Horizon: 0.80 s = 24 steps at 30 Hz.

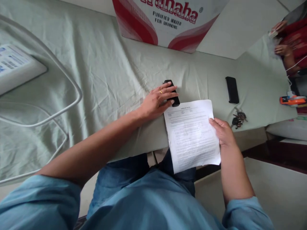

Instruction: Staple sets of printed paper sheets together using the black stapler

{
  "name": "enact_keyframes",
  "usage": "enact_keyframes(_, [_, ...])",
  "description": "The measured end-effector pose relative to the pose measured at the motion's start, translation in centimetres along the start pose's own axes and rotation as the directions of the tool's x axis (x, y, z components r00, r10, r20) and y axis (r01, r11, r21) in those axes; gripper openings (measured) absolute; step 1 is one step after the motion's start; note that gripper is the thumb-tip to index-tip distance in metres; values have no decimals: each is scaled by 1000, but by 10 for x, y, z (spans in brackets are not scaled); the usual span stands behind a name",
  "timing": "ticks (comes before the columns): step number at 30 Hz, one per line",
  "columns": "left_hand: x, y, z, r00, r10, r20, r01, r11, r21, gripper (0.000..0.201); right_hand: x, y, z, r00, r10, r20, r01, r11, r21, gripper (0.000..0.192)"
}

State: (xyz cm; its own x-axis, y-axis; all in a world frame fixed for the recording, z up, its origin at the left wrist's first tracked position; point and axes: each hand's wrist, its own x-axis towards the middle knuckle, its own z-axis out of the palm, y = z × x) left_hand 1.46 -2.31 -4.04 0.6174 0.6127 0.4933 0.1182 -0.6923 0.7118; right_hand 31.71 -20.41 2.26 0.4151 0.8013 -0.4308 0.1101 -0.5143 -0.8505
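Observation:
My left hand point(157, 99) lies over a small black oblong object point(176, 101) on the cloth, its fingers outstretched and slightly spread across the top. The fingers partly cover this object, so I cannot make out its kind. Pinched at its right edge, a printed sheet of paper point(192, 134) is in my right hand point(223, 130), thumb on top and the other fingers mostly hidden beneath. The sheet's top end is close to the black object, and its lower end hangs past the table edge above my lap.
A water carton point(165, 28) stands at the back of the cloth-covered table point(100, 76). To the right lie a black phone point(232, 90) and keys point(239, 118). A white cable point(59, 65) loops beside a white device point(19, 68). Another person's hands point(281, 49) show far right, near an orange-and-white object point(292, 100).

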Motion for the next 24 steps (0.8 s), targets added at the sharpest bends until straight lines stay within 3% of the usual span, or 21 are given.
enact_keyframes(9, [0, 10, -5, 996, -81, 30, 82, 996, -38, 32, 1, 12, 5, 997, 55, -58, -50, 995, 81, 47])
enact_keyframes(14, [0, 23, -5, 972, -213, 98, 205, 975, 84, 28, -2, 19, 8, 995, 62, -76, -53, 992, 115, 45])
enact_keyframes(19, [0, 24, -5, 961, -224, 162, 208, 972, 113, 31, -2, 22, 10, 997, -1, -79, 6, 997, 74, 41])
enact_keyframes(24, [-1, 21, -2, 987, -151, 48, 141, 976, 165, 32, -19, 36, 7, 986, -68, -152, 81, 993, 81, 39])
